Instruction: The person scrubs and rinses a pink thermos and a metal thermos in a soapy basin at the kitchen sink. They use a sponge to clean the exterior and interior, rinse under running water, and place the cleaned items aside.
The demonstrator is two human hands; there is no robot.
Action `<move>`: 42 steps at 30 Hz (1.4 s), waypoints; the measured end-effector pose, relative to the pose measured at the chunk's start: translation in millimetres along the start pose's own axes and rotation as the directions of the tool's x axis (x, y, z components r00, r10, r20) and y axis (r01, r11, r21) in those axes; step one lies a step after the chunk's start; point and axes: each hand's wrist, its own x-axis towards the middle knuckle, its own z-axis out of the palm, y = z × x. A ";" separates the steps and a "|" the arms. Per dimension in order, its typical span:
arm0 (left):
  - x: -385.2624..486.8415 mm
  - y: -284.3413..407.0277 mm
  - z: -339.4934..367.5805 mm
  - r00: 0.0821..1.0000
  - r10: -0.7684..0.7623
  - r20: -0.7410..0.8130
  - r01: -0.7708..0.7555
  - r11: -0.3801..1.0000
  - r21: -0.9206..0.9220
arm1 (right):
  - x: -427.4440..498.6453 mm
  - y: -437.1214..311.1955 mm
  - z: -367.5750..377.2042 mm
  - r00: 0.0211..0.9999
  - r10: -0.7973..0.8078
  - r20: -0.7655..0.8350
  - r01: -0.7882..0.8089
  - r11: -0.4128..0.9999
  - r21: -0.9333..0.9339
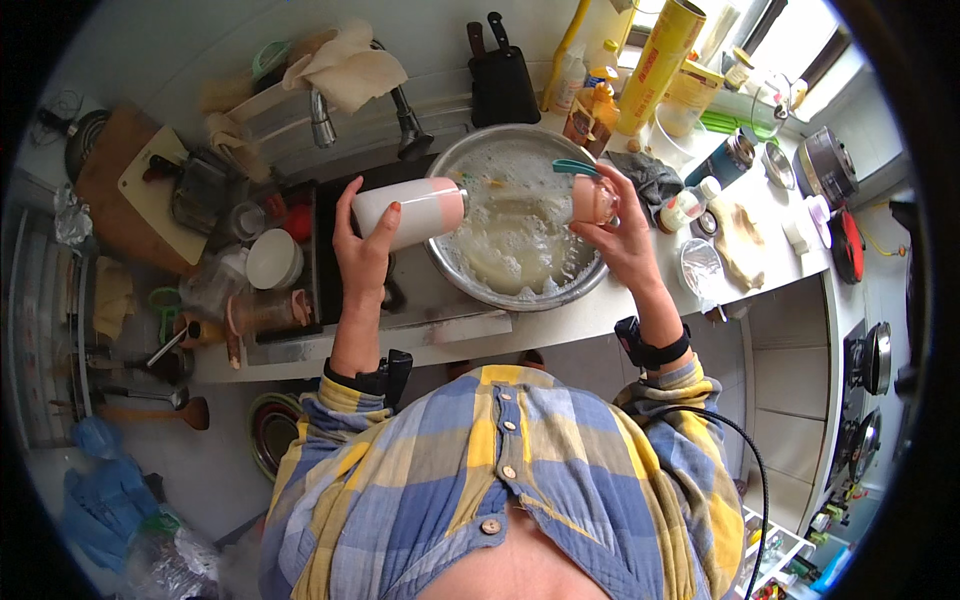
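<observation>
My left hand grips a white and pink bottle, tilted on its side with its mouth towards the right. In my right hand is a pink bottle lid with a teal carrying strap. Bottle and lid are apart, both held over a large stainless steel basin. Cloudy, sudsy water fills much of the basin, and something long and thin lies in the foam near its far side.
Behind the basin stand a black knife block and an orange pump bottle. A grey cloth and a dark blue flask are on the right. The sink's left side holds a white bowl; a faucet hangs above.
</observation>
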 end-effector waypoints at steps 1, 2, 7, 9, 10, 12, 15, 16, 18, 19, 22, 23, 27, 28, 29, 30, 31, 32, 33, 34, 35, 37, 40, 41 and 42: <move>-1.5 0.1 -3.1 0.999 -0.042 -0.004 0.041 0.997 -0.065 | 1.4 0.8 -0.1 0.999 0.042 0.024 -0.045 0.985 0.169; -3.3 0.9 -7.9 0.995 -0.103 -0.003 0.102 0.991 -0.083 | 1.3 0.5 -2.7 0.992 0.117 0.053 -0.127 0.961 0.246; -13.0 -2.1 -28.7 0.969 -0.245 0.032 0.244 0.930 -0.274 | -2.4 -0.5 -2.0 0.948 0.293 0.125 -0.315 0.812 0.491; -14.2 -4.7 -34.5 0.960 -0.278 0.041 0.274 0.892 -0.359 | -3.6 -1.7 0.5 0.925 0.345 0.157 -0.370 0.736 0.567; -14.1 -5.8 -36.8 0.958 -0.285 0.041 0.279 0.883 -0.377 | -3.8 -2.3 2.6 0.925 0.340 0.170 -0.373 0.725 0.579; -13.6 -7.0 -40.7 0.953 -0.300 0.041 0.289 0.864 -0.411 | -3.7 -4.1 8.0 0.914 0.364 0.179 -0.395 0.695 0.601; -13.4 -7.5 -46.1 0.947 -0.316 0.054 0.307 0.845 -0.438 | -2.6 -7.0 15.4 0.907 0.368 0.203 -0.409 0.659 0.631; -13.5 -7.7 -47.8 0.943 -0.325 0.065 0.318 0.831 -0.457 | -2.3 -7.8 17.2 0.905 0.371 0.207 -0.413 0.652 0.636; -14.0 -8.1 -50.8 0.939 -0.331 0.090 0.330 0.801 -0.500 | -2.0 -8.6 19.4 0.902 0.371 0.222 -0.420 0.635 0.648; -14.1 -8.4 -51.7 0.939 -0.330 0.100 0.332 0.790 -0.515 | -2.2 -8.5 19.8 0.902 0.366 0.230 -0.421 0.627 0.655; -14.6 -9.3 -51.7 0.933 -0.339 0.117 0.345 0.756 -0.556 | -3.1 -5.5 20.0 0.897 0.366 0.249 -0.432 0.603 0.671; -15.0 -9.3 -50.9 0.931 -0.345 0.118 0.348 0.750 -0.563 | -3.5 -4.0 20.1 0.896 0.357 0.263 -0.435 0.593 0.677; -17.6 -9.2 -46.7 0.920 -0.377 0.111 0.370 0.735 -0.569 | -6.5 -0.7 20.8 0.886 0.376 0.269 -0.451 0.569 0.688; -18.1 -9.9 -46.3 0.915 -0.385 0.123 0.383 0.726 -0.571 | -7.2 -1.6 21.1 0.885 0.382 0.265 -0.451 0.571 0.686; -18.5 -11.2 -46.4 0.910 -0.393 0.135 0.395 0.718 -0.573 | -7.8 -3.5 21.4 0.880 0.399 0.258 -0.459 0.574 0.678; -18.6 -13.2 -47.2 0.907 -0.394 0.148 0.403 0.711 -0.577 | -8.2 -6.5 21.6 0.888 0.385 0.251 -0.445 0.590 0.674; -18.4 -15.8 -48.4 0.900 -0.405 0.161 0.418 0.698 -0.581 | -8.3 -10.6 21.6 0.892 0.382 0.241 -0.439 0.606 0.663; -17.9 -19.0 -50.1 0.895 -0.409 0.176 0.429 0.687 -0.587 | -8.4 -15.6 21.8 0.889 0.396 0.230 -0.444 0.623 0.645; -17.4 -22.4 -52.4 0.898 -0.389 0.205 0.430 0.677 -0.597 | -8.1 -21.3 22.0 0.909 0.343 0.235 -0.412 0.666 0.621; -16.5 -25.9 -54.7 0.885 -0.414 0.214 0.452 0.653 -0.608 | -7.2 -27.7 21.5 0.923 0.302 0.237 -0.384 0.711 0.589; -15.7 -29.1 -56.8 0.880 -0.412 0.237 0.463 0.630 -0.623 | -6.3 -34.4 20.6 0.936 0.261 0.236 -0.350 0.753 0.557; -15.2 -32.2 -60.6 0.854 -0.415 0.314 0.511 0.553 -0.658 | -5.8 -46.8 21.9 0.965 0.170 0.199 -0.253 0.807 0.533; -16.6 -30.1 -60.0 0.817 -0.367 0.445 0.573 0.428 -0.699 | -3.9 -60.4 24.7 0.992 0.043 0.121 -0.096 0.872 0.480; -17.4 -27.8 -58.2 0.824 -0.322 0.465 0.565 0.417 -0.712 | -4.0 -63.3 25.4 0.995 0.033 0.090 -0.072 0.878 0.474; -18.6 -25.0 -56.0 0.834 -0.320 0.449 0.549 0.418 -0.723 | -4.7 -65.8 25.5 0.998 0.018 0.064 -0.046 0.883 0.468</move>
